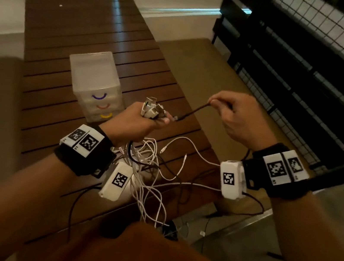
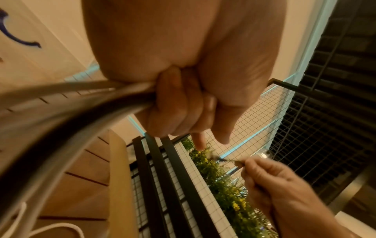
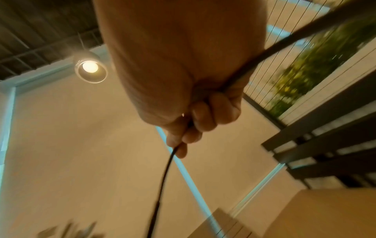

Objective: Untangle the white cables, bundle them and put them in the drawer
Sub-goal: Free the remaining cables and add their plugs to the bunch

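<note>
Two hands: left hand [image 1: 136, 122] grips white cables [image 1: 152, 161]; right hand [image 1: 236, 118], one black cable [image 1: 192, 112].

A home balcony or terrace is showing: slatted wooden table [image 1: 87, 32], black mesh railing [image 1: 329, 54] beyond the hands, greenery [image 2: 230, 185] outside.

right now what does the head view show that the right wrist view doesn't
Only the head view shows the left hand gripping a cluster of cable plugs, the white cables tangled on the wooden table, and the small plastic drawer unit with its drawers closed. Only the right wrist view shows a lit ceiling lamp. Both show the right hand holding a black cable, and the black railing.
</note>
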